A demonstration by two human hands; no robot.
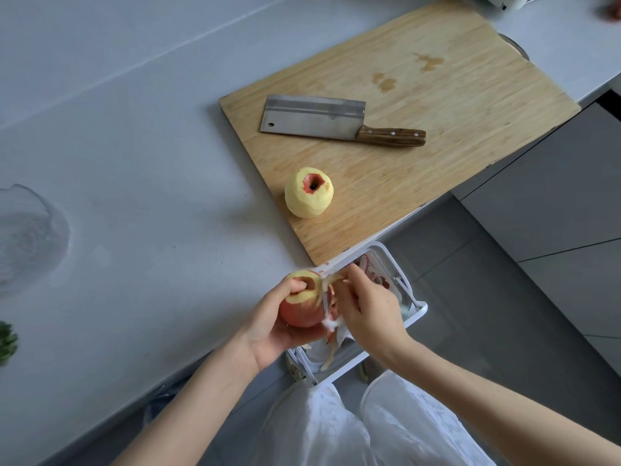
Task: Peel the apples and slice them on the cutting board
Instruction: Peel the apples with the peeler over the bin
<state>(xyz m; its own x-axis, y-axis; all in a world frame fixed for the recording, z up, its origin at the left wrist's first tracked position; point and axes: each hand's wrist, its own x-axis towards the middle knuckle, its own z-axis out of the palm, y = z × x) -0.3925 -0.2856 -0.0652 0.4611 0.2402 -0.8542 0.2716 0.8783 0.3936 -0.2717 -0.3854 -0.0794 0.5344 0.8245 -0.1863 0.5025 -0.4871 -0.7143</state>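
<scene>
Far left of the cutting board (437, 95), at the counter's edge: a scrap of something green (6, 343), cut off by the view. Nearer the board but still well left of it, a glassy wet-looking patch (30, 237) on the grey countertop (134, 163); whether it is water or clear film cannot be told. The board is bamboo and lies askew on the counter, its near corner hanging over the counter's front edge. On it are two darker damp stains, a steel cleaver (336, 121) lying flat with its wooden handle pointing right, and near the board's front-left edge a fully peeled apple (309, 192), pale yellow, with a ring of red skin left around the hollow that faces up. Below the board's near corner, hung at the counter front, is a white waste bin (421, 309), open at the top; red and pale peel strips (383, 280) lie inside. Just in front of the board's near corner, above the bin's left end, the left hand (268, 327) cups a partly peeled apple (300, 312), fingers curled beneath, thumb pressed into its top hollow; the upper band is bare, the lower part red. The right hand (366, 307), fingers closed, grips a pale peeler (326, 304), motion-blurred, set against the apple's right side, directly over the bin. White trousers (403, 422) show below the bin.
</scene>
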